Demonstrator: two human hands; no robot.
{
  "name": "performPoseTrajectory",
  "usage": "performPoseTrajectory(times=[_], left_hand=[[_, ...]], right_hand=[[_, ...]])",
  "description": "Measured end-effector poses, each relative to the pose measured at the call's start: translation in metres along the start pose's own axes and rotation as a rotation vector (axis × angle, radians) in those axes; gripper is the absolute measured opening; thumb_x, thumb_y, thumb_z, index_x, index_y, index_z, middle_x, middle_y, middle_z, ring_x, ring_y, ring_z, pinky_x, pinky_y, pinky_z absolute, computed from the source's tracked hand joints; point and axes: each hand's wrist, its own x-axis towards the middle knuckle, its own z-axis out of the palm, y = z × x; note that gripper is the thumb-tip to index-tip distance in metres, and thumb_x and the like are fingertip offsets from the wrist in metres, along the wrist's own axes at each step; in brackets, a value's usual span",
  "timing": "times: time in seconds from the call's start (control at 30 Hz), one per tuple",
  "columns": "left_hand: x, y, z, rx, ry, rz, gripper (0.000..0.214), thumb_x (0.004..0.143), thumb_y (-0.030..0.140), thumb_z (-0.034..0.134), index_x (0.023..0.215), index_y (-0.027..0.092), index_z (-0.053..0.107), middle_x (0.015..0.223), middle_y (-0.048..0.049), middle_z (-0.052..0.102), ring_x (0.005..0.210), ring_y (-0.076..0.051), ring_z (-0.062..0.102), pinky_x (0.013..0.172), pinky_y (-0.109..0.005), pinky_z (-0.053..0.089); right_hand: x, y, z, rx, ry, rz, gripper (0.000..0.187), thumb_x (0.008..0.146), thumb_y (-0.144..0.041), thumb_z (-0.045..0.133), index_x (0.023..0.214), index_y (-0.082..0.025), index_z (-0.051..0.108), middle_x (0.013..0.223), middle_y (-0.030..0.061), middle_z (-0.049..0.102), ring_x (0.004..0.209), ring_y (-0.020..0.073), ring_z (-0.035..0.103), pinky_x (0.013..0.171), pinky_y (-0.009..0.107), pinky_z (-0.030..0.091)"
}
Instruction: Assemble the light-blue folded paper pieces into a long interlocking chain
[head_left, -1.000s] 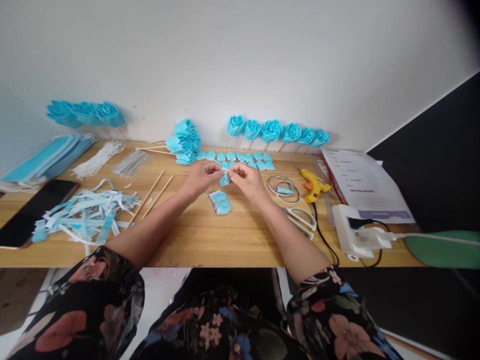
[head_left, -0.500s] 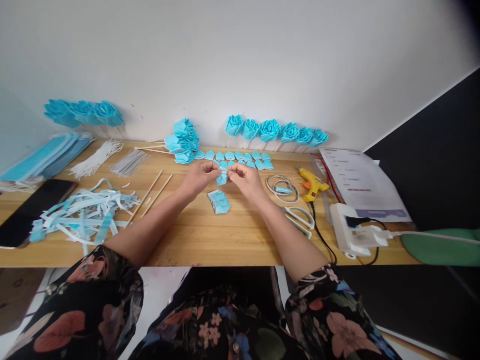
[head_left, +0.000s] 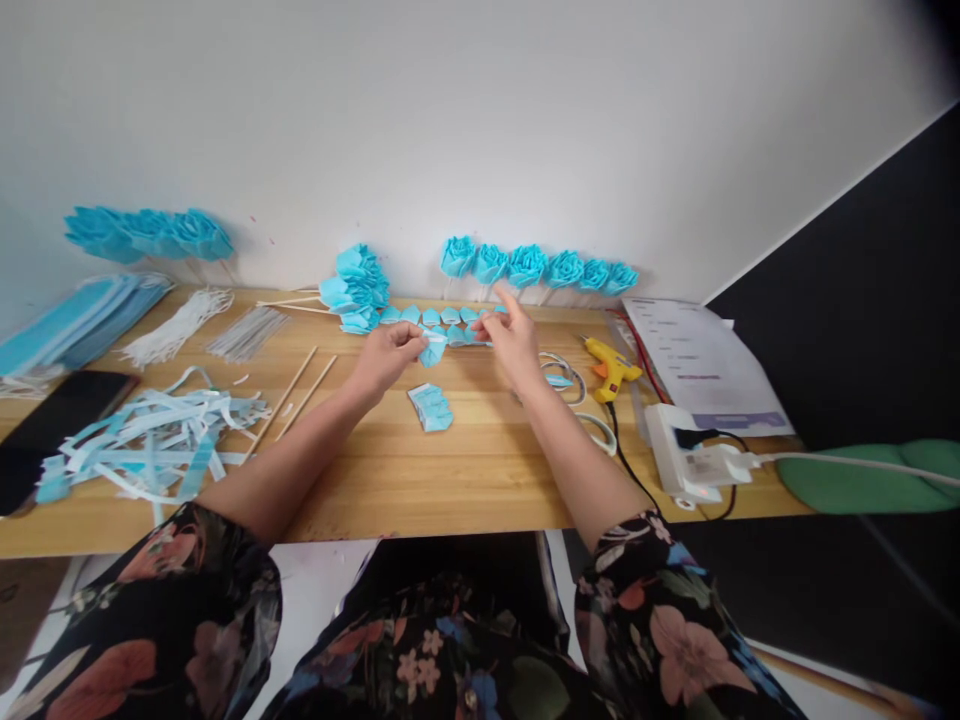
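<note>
Right hand (head_left: 514,345) has come off the blue piece (head_left: 433,352), fingers apart; left hand (head_left: 385,356) alone pinches it: work now one-handed.

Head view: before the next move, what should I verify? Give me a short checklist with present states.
1. Left grip holds the small blue piece: ok, pinched at the fingertips.
2. Right grip is off that piece: ok, there is a gap between them.
3. Right grip clear of the blue pieces in rows: cannot tell, it overlaps them in this view.
4. Layered blue stack on the table: ok.
5. Scissors fully visible: not ok, the right forearm hides part.
6. Yellow glue gun cool: cannot tell.
</note>
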Motion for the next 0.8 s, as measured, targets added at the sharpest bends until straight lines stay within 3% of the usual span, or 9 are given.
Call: performPoseTrajectory(times=[0.1, 0.2, 0.37, 0.47, 0.6, 0.7, 0.8], left_hand=[[0.0, 0.0, 0.0, -0.007, 0.003, 0.008, 0.023, 0.071, 0.039, 0.067, 0.069, 0.018, 0.061, 0.064, 0.0006, 0.06, 0.062, -0.014, 0.054, 0.065, -0.029, 0.042], [0.0, 0.0, 0.0, -0.005, 0.003, 0.008, 0.024, 0.069, 0.042, 0.066, 0.068, 0.018, 0.059, 0.062, 0.001, 0.058, 0.06, -0.014, 0.052, 0.064, -0.029, 0.04], [0.001, 0.0, 0.001, -0.017, 0.005, 0.013, 0.023, 0.069, 0.041, 0.065, 0.07, 0.019, 0.061, 0.063, 0.0006, 0.058, 0.06, -0.014, 0.052, 0.063, -0.029, 0.04], [0.001, 0.0, 0.001, -0.005, 0.0, 0.028, 0.02, 0.071, 0.038, 0.065, 0.069, 0.019, 0.061, 0.062, 0.0005, 0.059, 0.06, -0.014, 0.053, 0.062, -0.029, 0.041], [0.0, 0.001, 0.0, 0.018, -0.008, 0.047, 0.02, 0.073, 0.038, 0.064, 0.069, 0.019, 0.062, 0.062, 0.0007, 0.059, 0.059, -0.014, 0.052, 0.061, -0.028, 0.041], [-0.001, 0.002, 0.0, 0.017, -0.005, 0.039, 0.021, 0.072, 0.039, 0.065, 0.069, 0.018, 0.062, 0.062, 0.0008, 0.059, 0.059, -0.014, 0.052, 0.062, -0.028, 0.041], [-0.001, 0.003, 0.001, 0.008, 0.007, 0.039, 0.02, 0.072, 0.037, 0.066, 0.067, 0.018, 0.061, 0.063, 0.0005, 0.06, 0.06, -0.013, 0.052, 0.062, -0.028, 0.042]], right_hand=[[0.024, 0.008, -0.012, -0.047, 0.051, 0.021, 0.089, 0.076, -0.035, 0.058, 0.158, -0.017, 0.028, 0.073, -0.0019, 0.072, 0.062, 0.0153, 0.063, 0.068, 0.031, 0.055], [0.043, 0.019, -0.021, -0.071, 0.095, 0.026, 0.091, 0.077, -0.035, 0.056, 0.16, -0.018, 0.023, 0.073, -0.0033, 0.071, 0.057, 0.014, 0.061, 0.061, 0.028, 0.053], [0.05, 0.018, -0.019, -0.119, 0.134, -0.003, 0.088, 0.076, -0.03, 0.055, 0.159, -0.019, 0.027, 0.07, -0.0036, 0.07, 0.052, 0.013, 0.058, 0.058, 0.027, 0.052], [0.048, 0.01, -0.01, -0.139, 0.038, -0.033, 0.086, 0.076, -0.028, 0.056, 0.158, -0.02, 0.03, 0.069, -0.004, 0.07, 0.054, 0.0133, 0.059, 0.058, 0.027, 0.053], [0.05, 0.003, 0.001, -0.125, -0.038, 0.028, 0.082, 0.078, -0.025, 0.057, 0.157, -0.021, 0.034, 0.066, -0.0045, 0.068, 0.05, 0.0128, 0.057, 0.054, 0.028, 0.052], [0.049, -0.004, 0.011, -0.16, -0.027, -0.06, 0.074, 0.08, -0.023, 0.058, 0.153, -0.022, 0.042, 0.068, -0.0029, 0.069, 0.051, 0.0126, 0.056, 0.056, 0.028, 0.053], [0.049, -0.015, 0.026, -0.194, -0.119, -0.107, 0.072, 0.081, -0.023, 0.058, 0.151, -0.024, 0.045, 0.068, -0.0031, 0.07, 0.054, 0.0134, 0.057, 0.062, 0.03, 0.056]])
